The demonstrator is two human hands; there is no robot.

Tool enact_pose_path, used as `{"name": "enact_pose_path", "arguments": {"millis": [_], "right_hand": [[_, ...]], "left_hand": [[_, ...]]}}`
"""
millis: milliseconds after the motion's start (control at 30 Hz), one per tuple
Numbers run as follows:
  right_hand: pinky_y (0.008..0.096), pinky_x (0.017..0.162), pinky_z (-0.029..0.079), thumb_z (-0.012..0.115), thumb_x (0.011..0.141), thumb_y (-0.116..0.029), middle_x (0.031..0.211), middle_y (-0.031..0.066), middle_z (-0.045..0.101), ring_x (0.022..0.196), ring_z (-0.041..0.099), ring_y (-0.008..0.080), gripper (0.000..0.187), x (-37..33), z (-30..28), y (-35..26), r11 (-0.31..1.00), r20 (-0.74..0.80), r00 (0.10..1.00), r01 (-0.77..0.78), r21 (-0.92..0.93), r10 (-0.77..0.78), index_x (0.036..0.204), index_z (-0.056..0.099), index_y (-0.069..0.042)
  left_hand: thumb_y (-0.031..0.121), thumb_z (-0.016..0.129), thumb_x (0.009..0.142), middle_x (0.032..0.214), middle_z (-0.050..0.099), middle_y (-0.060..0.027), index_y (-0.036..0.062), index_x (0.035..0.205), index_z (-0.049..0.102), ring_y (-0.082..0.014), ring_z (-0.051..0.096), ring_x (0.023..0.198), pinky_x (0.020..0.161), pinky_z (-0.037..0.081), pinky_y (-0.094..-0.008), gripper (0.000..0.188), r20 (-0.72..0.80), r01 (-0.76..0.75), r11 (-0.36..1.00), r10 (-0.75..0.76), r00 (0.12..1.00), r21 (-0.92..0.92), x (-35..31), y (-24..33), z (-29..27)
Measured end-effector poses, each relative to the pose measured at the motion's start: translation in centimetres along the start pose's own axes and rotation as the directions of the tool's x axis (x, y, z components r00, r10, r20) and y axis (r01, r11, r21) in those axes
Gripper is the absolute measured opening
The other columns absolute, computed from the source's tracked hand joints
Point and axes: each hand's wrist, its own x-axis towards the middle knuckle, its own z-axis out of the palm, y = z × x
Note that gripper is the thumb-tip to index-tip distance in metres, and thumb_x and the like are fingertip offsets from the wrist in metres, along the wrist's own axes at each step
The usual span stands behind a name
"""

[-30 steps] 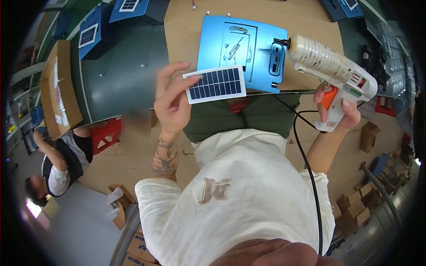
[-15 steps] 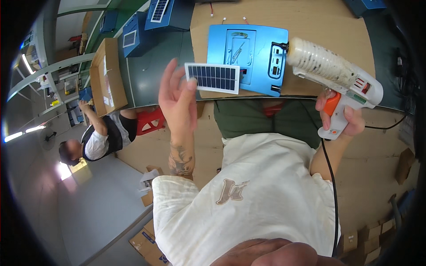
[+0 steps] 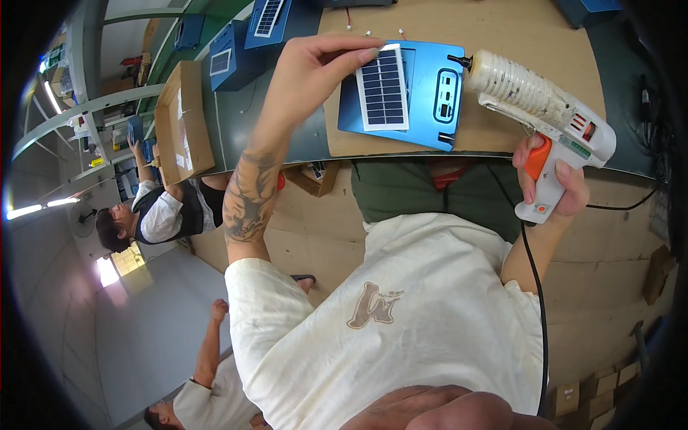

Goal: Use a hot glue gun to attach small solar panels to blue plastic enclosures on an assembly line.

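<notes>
A small solar panel (image 3: 384, 89) with a white frame stands lengthwise over the recess in a blue plastic housing (image 3: 423, 118). My left hand (image 3: 308, 79) pinches its far end between thumb and fingertips. Whether the panel rests on the housing or is slightly above it, I cannot tell. My right hand (image 3: 572, 192) grips the handle of a white hot glue gun (image 3: 534, 107) with an orange trigger. The gun's dark nozzle points left, close to the housing's far right corner. Ports line the housing's right side.
Brown cardboard (image 3: 530, 29) covers the bench under the housing. Blue units with solar panels (image 3: 221, 62) and an open cardboard box (image 3: 188, 118) stand to the left. A black cable (image 3: 530, 265) hangs from the gun past my right arm. Two other people are at the left.
My left hand has moved away from me and turned the panel upright, bringing it over the housing's recess. The glue gun has barely moved. A second person has appeared at the lower left.
</notes>
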Motion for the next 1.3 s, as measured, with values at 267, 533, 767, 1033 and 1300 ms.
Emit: {"name": "enact_pose_path", "arguments": {"millis": [267, 533, 767, 1033, 1300], "right_hand": [[0.0262, 0.043, 0.042, 0.058, 0.078, -0.025, 0.089, 0.0304, 0.058, 0.047, 0.052, 0.0242, 0.050, -0.2, 0.0, 0.5, 0.999, -0.012, 0.999, 0.050, -0.022, -0.050, 0.109, 0.053, 0.014], [0.0270, 0.037, 0.040, 0.055, 0.081, -0.021, 0.100, 0.0342, 0.059, 0.042, 0.052, 0.0244, 0.048, 0.1, -1.1, 0.7, 0.990, 0.079, 0.990, 0.109, 0.090, -0.117, 0.114, 0.050, 0.013], [0.0258, 0.036, 0.042, 0.053, 0.087, -0.022, 0.117, 0.0303, 0.056, 0.040, 0.056, 0.0210, 0.049, 1.1, -3.4, 1.0, 0.913, 0.287, 0.919, 0.149, 0.380, -0.270, 0.123, 0.042, 0.009], [0.0259, 0.039, 0.043, 0.052, 0.088, -0.021, 0.115, 0.0282, 0.055, 0.039, 0.056, 0.0204, 0.047, 2.4, -3.1, 1.8, 0.913, 0.290, 0.915, 0.160, 0.375, -0.279, 0.122, 0.041, 0.008], [0.0294, 0.039, 0.042, 0.053, 0.089, -0.021, 0.113, 0.0256, 0.055, 0.039, 0.055, 0.0211, 0.045, 1.9, -3.4, 1.9, 0.907, 0.262, 0.923, 0.166, 0.388, -0.281, 0.122, 0.043, 0.007]], "left_hand": [[0.005, 0.066, 0.089, 0.105, 0.070, -0.0071, 0.0046, 0.110, 0.072, -0.0139, 0.064, 0.098, 0.086, 0.052, -0.0242, 0.022, 0.203, -0.273, 0.958, 0.250, 0.947, 0.092, 2.2, -0.5, 0.2], [0.010, 0.072, 0.083, 0.116, 0.066, -0.0047, 0.0103, 0.109, 0.074, -0.0196, 0.057, 0.109, 0.092, 0.047, -0.0301, 0.026, 0.203, -0.536, 0.741, 0.499, 0.842, 0.405, 0.5, -2.0, 0.5], [0.027, 0.079, 0.073, 0.120, 0.062, -0.0065, 0.0118, 0.111, 0.071, -0.0271, 0.059, 0.105, 0.099, 0.040, -0.0415, 0.041, 0.116, -0.585, 0.547, 0.664, 0.739, 0.599, -2.1, -1.9, 0.7], [0.040, 0.080, 0.071, 0.144, 0.046, -0.0147, 0.0029, 0.138, 0.048, -0.0301, 0.045, 0.133, 0.112, 0.030, -0.0517, 0.083, 0.252, -0.445, 0.597, 0.381, 0.890, 0.668, -5.4, -1.2, 3.1], [0.035, 0.082, 0.066, 0.151, 0.036, -0.0115, 0.0243, 0.140, 0.050, -0.0403, 0.030, 0.140, 0.113, 0.023, -0.0598, 0.081, 0.523, -0.593, 0.538, 0.298, 0.799, 0.599, -2.4, -0.7, -1.4]]}}
